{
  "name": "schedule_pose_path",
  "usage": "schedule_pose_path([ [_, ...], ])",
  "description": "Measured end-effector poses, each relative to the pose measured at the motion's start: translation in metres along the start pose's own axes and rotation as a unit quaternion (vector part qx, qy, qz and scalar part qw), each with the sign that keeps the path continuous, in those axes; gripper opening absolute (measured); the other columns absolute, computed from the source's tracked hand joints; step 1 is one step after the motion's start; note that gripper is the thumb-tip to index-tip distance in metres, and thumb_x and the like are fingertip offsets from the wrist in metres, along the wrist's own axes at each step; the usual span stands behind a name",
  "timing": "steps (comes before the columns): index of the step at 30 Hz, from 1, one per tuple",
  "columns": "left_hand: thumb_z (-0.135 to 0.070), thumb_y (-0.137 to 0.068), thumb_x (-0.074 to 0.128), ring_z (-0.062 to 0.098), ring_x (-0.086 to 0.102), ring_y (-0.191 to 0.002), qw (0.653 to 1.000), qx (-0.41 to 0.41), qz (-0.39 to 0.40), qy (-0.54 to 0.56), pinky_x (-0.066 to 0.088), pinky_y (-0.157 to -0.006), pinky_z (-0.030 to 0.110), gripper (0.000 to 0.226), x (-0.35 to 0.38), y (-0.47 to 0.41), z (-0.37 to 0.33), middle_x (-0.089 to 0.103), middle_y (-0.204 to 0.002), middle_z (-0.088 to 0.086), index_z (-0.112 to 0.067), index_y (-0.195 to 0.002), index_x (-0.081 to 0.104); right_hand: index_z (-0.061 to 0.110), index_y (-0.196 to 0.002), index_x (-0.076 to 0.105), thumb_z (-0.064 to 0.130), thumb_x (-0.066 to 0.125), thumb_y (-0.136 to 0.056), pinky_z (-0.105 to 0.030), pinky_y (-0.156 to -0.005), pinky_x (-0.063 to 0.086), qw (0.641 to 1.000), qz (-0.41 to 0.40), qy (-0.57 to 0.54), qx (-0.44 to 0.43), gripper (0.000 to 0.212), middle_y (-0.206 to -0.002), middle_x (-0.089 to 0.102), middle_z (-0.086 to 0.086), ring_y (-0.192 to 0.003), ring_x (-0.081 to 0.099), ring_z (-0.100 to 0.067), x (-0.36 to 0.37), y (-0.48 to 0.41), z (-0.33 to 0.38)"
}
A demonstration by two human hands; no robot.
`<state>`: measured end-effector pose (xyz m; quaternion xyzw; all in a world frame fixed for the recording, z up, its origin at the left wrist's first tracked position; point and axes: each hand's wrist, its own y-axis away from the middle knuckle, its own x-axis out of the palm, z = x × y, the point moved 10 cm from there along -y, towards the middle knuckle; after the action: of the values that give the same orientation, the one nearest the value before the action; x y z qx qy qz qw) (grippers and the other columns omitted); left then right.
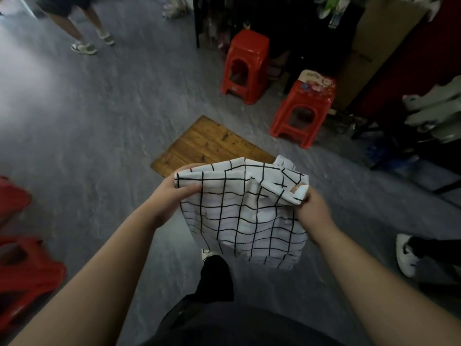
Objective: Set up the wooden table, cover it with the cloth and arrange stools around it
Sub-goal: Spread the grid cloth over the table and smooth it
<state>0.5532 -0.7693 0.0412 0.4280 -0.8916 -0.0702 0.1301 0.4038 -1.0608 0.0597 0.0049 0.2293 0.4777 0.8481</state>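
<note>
A white cloth with a black grid (245,211) hangs bunched between both my hands at the middle of the view. My left hand (172,196) grips its left upper corner, thumb on top. My right hand (311,208) pinches its right edge. Beyond the cloth a wooden table top (209,144) shows low over the grey floor, its near part hidden by the cloth. Two red plastic stools stand at the back right: one (247,64) bare, the other (303,111) with a printed packet on its seat. More red stools (22,268) are at the left edge.
A person's legs in sneakers (83,47) stand at the back left. Another person's white shoe (406,254) is at the right. Dark shelving and a cardboard box (369,56) fill the back right, with clutter and a metal frame (389,156) along the right.
</note>
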Motion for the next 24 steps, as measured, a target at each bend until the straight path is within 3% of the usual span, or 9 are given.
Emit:
schedule_pose_path([
  [1,-0.04,-0.08,0.082,0.024,0.066,-0.115,0.999,0.01,-0.035,-0.006,0.056,-0.092,0.036,0.047,-0.013,-0.015,-0.007,0.069,-0.124,0.008,-0.023,-0.122,0.069,0.032,-0.093,0.069,0.007,0.066,-0.09,-0.004,-0.068,0.046,1.0,-0.002,0.005,0.002,0.025,-0.095,0.069,0.021,-0.087,0.062,0.016,0.004,-0.017,0.006],
  [3,-0.042,-0.08,0.079,0.017,0.07,-0.103,0.994,0.024,-0.093,-0.061,0.055,-0.083,0.029,0.032,-0.035,-0.043,-0.023,0.075,-0.11,0.002,-0.026,-0.107,0.076,0.035,-0.09,0.067,0.011,0.067,-0.09,-0.006,-0.065,0.045,1.0,0.0,0.008,0.021,0.024,-0.092,0.069,0.023,-0.088,0.063,0.011,0.014,-0.051,0.015],
  [7,-0.028,-0.091,0.07,0.01,0.071,-0.091,0.98,0.026,-0.168,-0.101,0.05,-0.078,0.027,0.009,-0.065,-0.093,-0.049,0.076,-0.096,-0.005,-0.031,-0.095,0.077,0.04,-0.095,0.064,0.002,0.063,-0.087,-0.014,-0.072,0.044,0.999,0.026,0.024,0.026,0.038,-0.096,0.068,0.024,-0.097,0.06,0.005,0.044,-0.116,0.043],
  [10,-0.027,-0.093,0.067,0.007,0.069,-0.091,0.973,0.031,-0.181,-0.142,0.05,-0.076,0.024,0.011,-0.076,-0.127,-0.075,0.074,-0.096,-0.008,-0.035,-0.096,0.074,0.041,-0.116,0.059,-0.015,0.054,-0.076,-0.008,-0.078,0.044,1.0,0.019,-0.004,-0.022,0.068,-0.113,0.062,0.021,-0.11,0.059,0.003,0.064,-0.158,0.078],
  [13,-0.029,-0.094,0.066,0.005,0.069,-0.091,0.965,0.034,-0.191,-0.179,0.051,-0.077,0.024,0.013,-0.083,-0.146,-0.093,0.074,-0.096,-0.012,-0.039,-0.097,0.072,0.041,-0.146,0.041,-0.019,0.048,-0.071,0.001,-0.082,0.04,0.997,0.031,-0.017,-0.069,0.097,-0.137,0.05,0.021,-0.12,0.045,0.02,0.078,-0.194,0.108],
  [15,-0.028,-0.096,0.063,-0.001,0.067,-0.085,0.953,0.047,-0.221,-0.204,0.046,-0.072,0.02,0.018,-0.091,-0.153,-0.105,0.073,-0.091,-0.016,-0.044,-0.092,0.07,0.043,-0.152,0.029,-0.02,0.051,-0.071,0.002,-0.086,0.039,0.994,0.059,-0.01,-0.093,0.106,-0.149,0.042,0.017,-0.126,0.039,0.02,0.086,-0.215,0.121],
  [18,-0.026,-0.096,0.063,-0.002,0.066,-0.082,0.937,0.06,-0.271,-0.211,0.045,-0.069,0.019,0.023,-0.101,-0.161,-0.115,0.072,-0.089,-0.018,-0.047,-0.091,0.07,0.037,-0.155,0.026,-0.023,0.058,-0.073,-0.003,-0.096,0.037,0.989,0.109,-0.01,-0.102,0.106,-0.151,0.041,0.014,-0.133,0.04,0.009,0.094,-0.252,0.129],
  [21,-0.027,-0.097,0.063,-0.005,0.065,-0.082,0.919,0.069,-0.318,-0.221,0.046,-0.065,0.01,0.028,-0.103,-0.171,-0.131,0.071,-0.089,-0.023,-0.052,-0.088,0.07,0.018,-0.157,0.023,-0.026,0.058,-0.075,0.001,-0.091,0.036,0.984,0.145,-0.013,-0.103,0.099,-0.134,0.044,0.024,-0.116,0.046,0.021,0.099,-0.295,0.133],
  [24,-0.024,-0.097,0.064,-0.01,0.064,-0.079,0.895,0.084,-0.374,-0.227,0.043,-0.065,0.005,0.034,-0.094,-0.181,-0.149,0.07,-0.085,-0.027,-0.054,-0.082,0.07,0.012,-0.158,0.019,-0.021,0.063,-0.081,-0.006,-0.087,0.044,0.976,0.201,-0.026,-0.076,0.095,-0.133,0.052,0.009,-0.105,0.061,0.003,0.105,-0.341,0.133],
])
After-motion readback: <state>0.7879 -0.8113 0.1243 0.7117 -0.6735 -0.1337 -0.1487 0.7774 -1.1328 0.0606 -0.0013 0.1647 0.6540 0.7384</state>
